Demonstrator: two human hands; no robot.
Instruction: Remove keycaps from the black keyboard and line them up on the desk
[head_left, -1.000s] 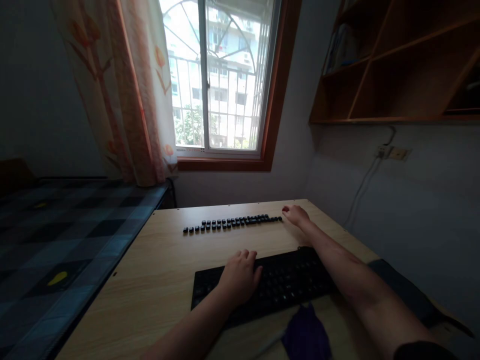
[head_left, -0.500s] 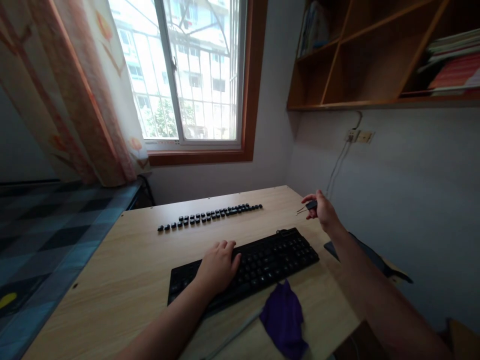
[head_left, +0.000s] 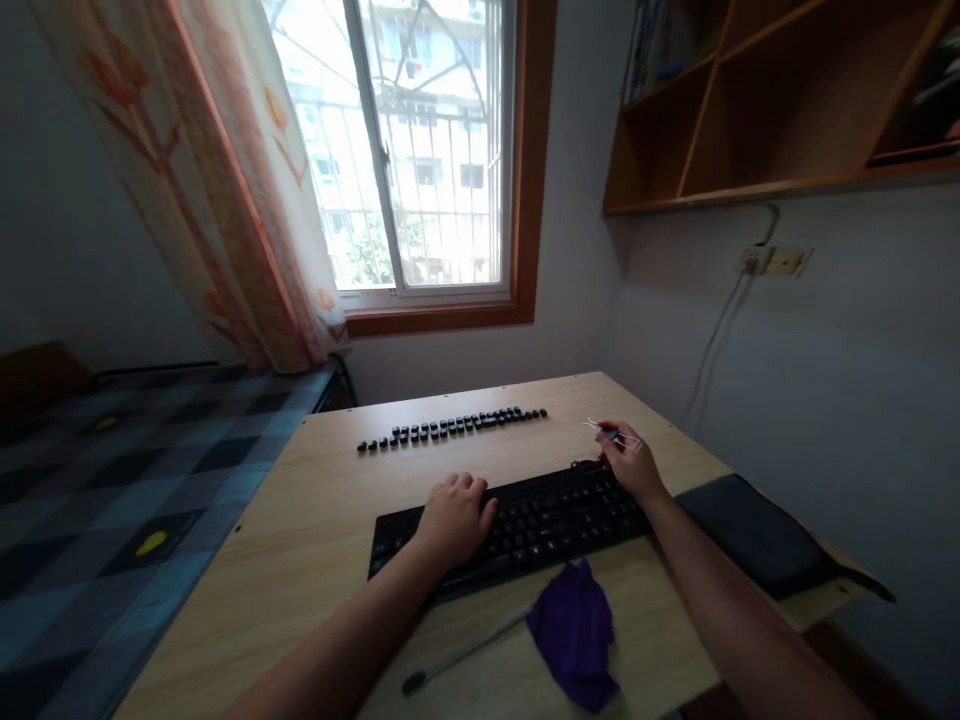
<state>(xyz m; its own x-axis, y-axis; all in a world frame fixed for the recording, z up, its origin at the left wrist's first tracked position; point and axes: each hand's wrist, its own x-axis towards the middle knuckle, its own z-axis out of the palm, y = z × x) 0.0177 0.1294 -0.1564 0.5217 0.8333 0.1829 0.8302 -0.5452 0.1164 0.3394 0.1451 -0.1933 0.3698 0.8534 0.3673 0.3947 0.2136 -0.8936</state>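
A black keyboard [head_left: 536, 525] lies slantwise on the desk. My left hand [head_left: 455, 520] rests palm down on its left half, fingers lying over the far edge and thumb apart. Above the keyboard's far right corner, my right hand [head_left: 628, 458] is closed round a wire keycap puller [head_left: 609, 433], whose thin wires stick out to either side of the fingers. Beyond the keyboard, black keycaps [head_left: 450, 428] stand in rows on the desk. A purple cloth [head_left: 574, 635] lies crumpled at the near side, beside a thin-handled brush [head_left: 465, 655] with a dark head.
The pale wooden desk [head_left: 300, 560] reaches toward the window wall. A dark flat pouch [head_left: 750, 530] lies at its right edge. To the left is a bed with a checked cover [head_left: 187, 480]. Wooden shelves [head_left: 787, 110] hang at upper right, with a socket [head_left: 776, 261] below.
My right hand has moved in from the desk's right side to the keyboard's far right corner, still holding the keycap puller. The view has turned left. My left hand stays on the keyboard.
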